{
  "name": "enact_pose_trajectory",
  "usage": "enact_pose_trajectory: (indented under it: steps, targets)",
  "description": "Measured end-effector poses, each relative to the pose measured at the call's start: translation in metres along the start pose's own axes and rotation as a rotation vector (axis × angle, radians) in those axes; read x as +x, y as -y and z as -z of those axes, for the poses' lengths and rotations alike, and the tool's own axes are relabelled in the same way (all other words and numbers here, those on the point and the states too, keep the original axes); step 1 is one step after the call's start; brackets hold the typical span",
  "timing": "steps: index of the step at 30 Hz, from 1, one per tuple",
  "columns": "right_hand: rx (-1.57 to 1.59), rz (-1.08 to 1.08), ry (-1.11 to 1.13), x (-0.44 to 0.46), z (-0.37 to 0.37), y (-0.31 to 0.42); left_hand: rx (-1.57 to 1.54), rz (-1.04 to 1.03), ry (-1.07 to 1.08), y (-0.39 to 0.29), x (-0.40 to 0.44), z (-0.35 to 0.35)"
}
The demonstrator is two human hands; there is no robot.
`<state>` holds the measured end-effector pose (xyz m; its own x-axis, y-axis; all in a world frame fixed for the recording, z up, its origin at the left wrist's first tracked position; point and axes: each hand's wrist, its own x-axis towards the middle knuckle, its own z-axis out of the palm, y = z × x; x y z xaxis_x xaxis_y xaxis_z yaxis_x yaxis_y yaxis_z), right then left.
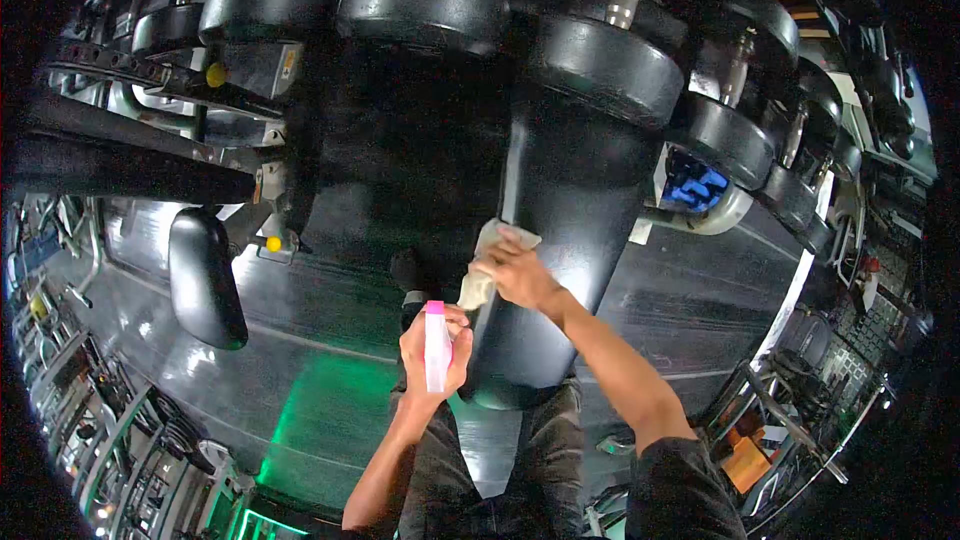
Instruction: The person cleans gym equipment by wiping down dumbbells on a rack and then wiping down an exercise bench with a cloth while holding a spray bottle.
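A pink-and-white spray bottle [436, 350], seen from above, is held in my left hand [458, 335], whose fingers wrap round its neck. My right hand [518, 272] is closed on a pale cloth [478, 285], pressing it against the left edge of a black padded bench [535, 330]. Part of the cloth hangs down over that edge towards the bottle. The bench runs away from me, its near end between my legs. Its surface looks smooth and shiny.
Large black dumbbells [425, 8] line a rack across the far end of the bench. To the left stand a machine with a black pad [205, 275] and a yellow knob [274, 244]. A blue-patterned object [695, 183] lies below the rack at right.
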<state>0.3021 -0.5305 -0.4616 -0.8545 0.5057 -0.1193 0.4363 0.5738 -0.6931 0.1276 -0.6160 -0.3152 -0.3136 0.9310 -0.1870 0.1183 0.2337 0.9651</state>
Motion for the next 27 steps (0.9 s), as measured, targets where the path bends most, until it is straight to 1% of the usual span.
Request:
enact_pose_trajectory:
  steps: [1, 3, 4, 5, 6, 7, 8, 9, 10, 11, 13, 14, 16, 17, 19, 20, 23, 25, 27]
  targets:
    - [-0.002, 0.0, -0.003, -0.003, 0.002, -0.001, 0.004, -0.032, 0.004, -0.001, 0.001, -0.001]
    - [0.395, -0.197, -0.016, 0.002, 0.023, 0.005, 0.01, -0.027, 0.018, -0.005, -0.001, -0.003]
    - [0.679, -0.497, 0.059, 0.012, 0.052, 0.014, 0.014, -0.018, 0.029, -0.006, -0.002, -0.005]
    - [0.778, -0.421, -0.146, 0.008, 0.042, -0.011, 0.013, -0.021, 0.031, -0.006, -0.003, -0.007]
    - [0.796, -0.42, -0.245, 0.009, 0.083, -0.001, 0.001, -0.033, 0.032, -0.005, -0.005, -0.01]
    - [1.022, -0.492, -0.348, 0.004, 0.076, -0.028, -0.01, -0.045, 0.034, -0.004, -0.007, -0.013]
    - [1.03, -0.591, -0.377, 0.007, 0.106, -0.025, -0.011, -0.046, 0.039, -0.006, -0.008, -0.014]
    - [0.824, -0.681, -0.39, 0.001, 0.112, -0.048, 0.023, -0.055, 0.054, -0.009, -0.009, -0.016]
    - [0.417, -0.916, -0.331, -0.004, 0.126, -0.06, 0.056, -0.065, 0.07, -0.011, -0.01, -0.018]
    - [-0.094, -0.969, -0.382, -0.01, 0.123, -0.073, 0.052, -0.068, 0.076, -0.009, -0.012, -0.021]
    - [-0.324, -0.792, -0.644, -0.02, 0.121, -0.088, 0.057, -0.095, 0.086, -0.003, -0.016, -0.025]
    - [-0.323, -0.796, -0.647, -0.022, 0.119, -0.09, 0.058, -0.097, 0.091, -0.003, -0.017, -0.026]
    - [-0.29, -0.662, -0.611, -0.02, 0.11, -0.089, -0.042, 0.036, 0.117, -0.003, -0.022, -0.027]
    - [-0.287, -0.667, -0.611, -0.017, 0.105, -0.084, -0.039, 0.039, 0.121, -0.003, -0.022, -0.027]
    - [-0.391, -0.644, -0.435, -0.01, 0.096, -0.073, 0.009, -0.02, 0.104, -0.001, -0.02, -0.028]
    - [-0.364, -0.649, -0.413, -0.009, 0.092, -0.073, -0.004, 0.021, 0.102, -0.001, -0.02, -0.029]
    - [-0.316, -0.634, -0.421, -0.009, 0.092, -0.084, 0.022, -0.008, 0.093, -0.002, -0.018, -0.031]
    - [-0.354, -0.616, -0.461, -0.015, 0.094, -0.093, 0.032, -0.024, 0.088, -0.005, -0.017, -0.033]
    - [-0.348, -0.56, -0.471, -0.023, 0.104, -0.1, 0.032, -0.045, 0.08, -0.007, -0.018, -0.037]
